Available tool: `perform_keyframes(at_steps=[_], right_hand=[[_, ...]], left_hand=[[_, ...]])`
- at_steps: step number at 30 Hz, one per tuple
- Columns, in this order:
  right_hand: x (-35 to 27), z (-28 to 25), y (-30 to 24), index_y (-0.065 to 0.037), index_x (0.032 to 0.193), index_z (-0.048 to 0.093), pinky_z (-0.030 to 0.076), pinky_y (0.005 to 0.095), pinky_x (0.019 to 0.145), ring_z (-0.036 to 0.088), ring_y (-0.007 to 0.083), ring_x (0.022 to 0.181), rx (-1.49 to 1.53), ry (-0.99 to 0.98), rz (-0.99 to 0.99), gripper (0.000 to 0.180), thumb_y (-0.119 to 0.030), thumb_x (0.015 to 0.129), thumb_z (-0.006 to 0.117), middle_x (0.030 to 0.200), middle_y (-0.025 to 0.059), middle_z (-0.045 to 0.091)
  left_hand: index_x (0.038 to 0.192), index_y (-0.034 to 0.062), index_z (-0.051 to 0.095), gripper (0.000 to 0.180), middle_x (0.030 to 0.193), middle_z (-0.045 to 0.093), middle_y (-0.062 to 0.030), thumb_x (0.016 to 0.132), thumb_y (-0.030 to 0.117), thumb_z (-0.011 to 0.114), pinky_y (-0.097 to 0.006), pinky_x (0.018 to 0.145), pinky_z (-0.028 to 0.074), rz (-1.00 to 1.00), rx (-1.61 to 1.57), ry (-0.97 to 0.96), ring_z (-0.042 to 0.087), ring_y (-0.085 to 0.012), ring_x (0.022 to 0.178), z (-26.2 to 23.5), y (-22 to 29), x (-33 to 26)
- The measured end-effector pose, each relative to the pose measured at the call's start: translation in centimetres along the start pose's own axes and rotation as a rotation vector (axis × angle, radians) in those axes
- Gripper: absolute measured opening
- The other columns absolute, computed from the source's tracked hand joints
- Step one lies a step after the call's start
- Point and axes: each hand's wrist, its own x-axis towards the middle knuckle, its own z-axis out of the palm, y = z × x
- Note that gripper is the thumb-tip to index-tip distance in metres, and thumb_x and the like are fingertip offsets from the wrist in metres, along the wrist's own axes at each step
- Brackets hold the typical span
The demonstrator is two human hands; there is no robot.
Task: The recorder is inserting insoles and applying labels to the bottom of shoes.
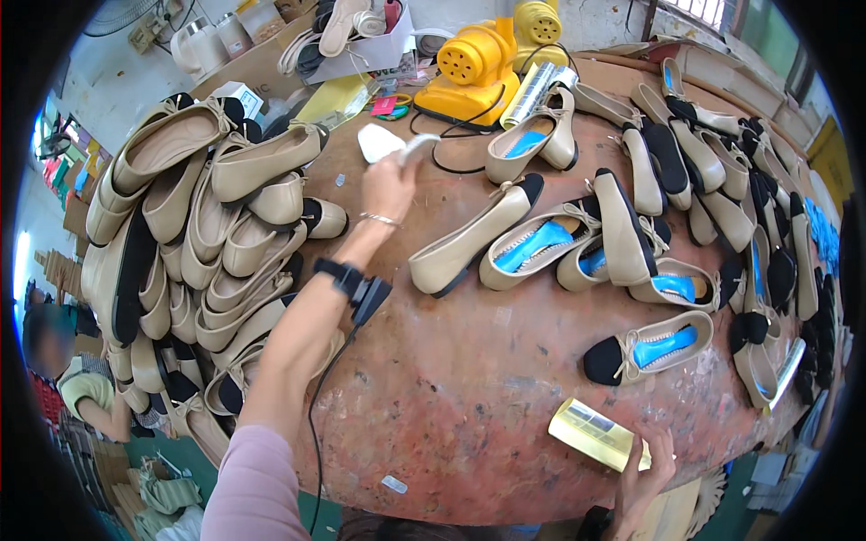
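My left hand (388, 191) is stretched out toward the far side of the table, closed round a small white object (381, 144) whose kind I cannot make out; a pale curved strip shows beside it. At the front right, my right hand (648, 469) grips the end of a yellowish, shiny roll of film (591, 435) lying on the tabletop. Just beyond that roll lies a beige flat shoe (672, 347) with a black toe, a bow and a bright blue insole piece. Another beige flat (474, 236) rests on its side between my hands.
A tall pile of beige flats (216, 225) covers the table's left side. More shoes (708, 162) crowd the right. Yellow machines (469, 68) stand at the back, near scissors (392, 108) and a white box (365, 45). A wrist-device cable (316, 424) runs down my left arm. Another person (90, 388) is at far left.
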Motion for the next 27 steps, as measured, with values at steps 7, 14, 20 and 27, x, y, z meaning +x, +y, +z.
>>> perform_keyframes(at_steps=[7,14,20,27], right_hand=[[-1.4,1.8,-5.3,0.005,0.142,0.045,0.036,0.0457,0.113,0.053,0.0284,0.128,1.256,-0.432,0.299,0.064,-0.045,0.103,0.049,0.136,0.0194,0.058],[-1.9,4.4,-5.6,0.001,0.139,0.045,0.053,0.0393,0.099,0.066,0.0254,0.11,1.649,-0.347,0.763,0.041,-0.011,0.1,0.055,0.125,0.0138,0.063],[-0.9,2.2,-1.7,0.0,0.137,0.046,0.057,0.0359,0.086,0.064,0.0191,0.091,1.354,-0.248,0.915,0.047,-0.031,0.102,0.055,0.109,0.0115,0.063],[-1.8,-1.6,-0.9,0.001,0.142,0.045,0.05,0.0267,0.075,0.061,0.0162,0.089,1.134,0.109,0.518,0.053,-0.035,0.104,0.05,0.098,0.0105,0.066]], left_hand=[[0.121,0.0073,0.069,0.027,0.129,0.065,-0.013,0.096,0.013,0.058,-0.044,0.1,0.049,0.504,-0.864,-0.162,0.063,-0.0264,0.116,-16.1,13.8,-13.3],[0.13,0.0132,0.064,0.042,0.14,0.058,-0.0127,0.089,0.005,0.06,-0.05,0.115,0.038,0.964,-0.688,-0.628,0.056,-0.0314,0.13,-15.9,17.5,-20.3],[0.136,0.0018,0.055,0.061,0.138,0.055,-0.0205,0.079,0.014,0.075,-0.048,0.115,0.035,0.518,-0.321,-0.379,0.041,-0.038,0.139,-7.6,16.2,-14.2],[0.097,0.0002,0.072,0.027,0.09,0.072,-0.0144,0.083,0.023,0.076,-0.045,0.095,0.046,0.292,-0.108,-0.554,0.065,-0.0317,0.102,-5.6,16.0,-10.8]])
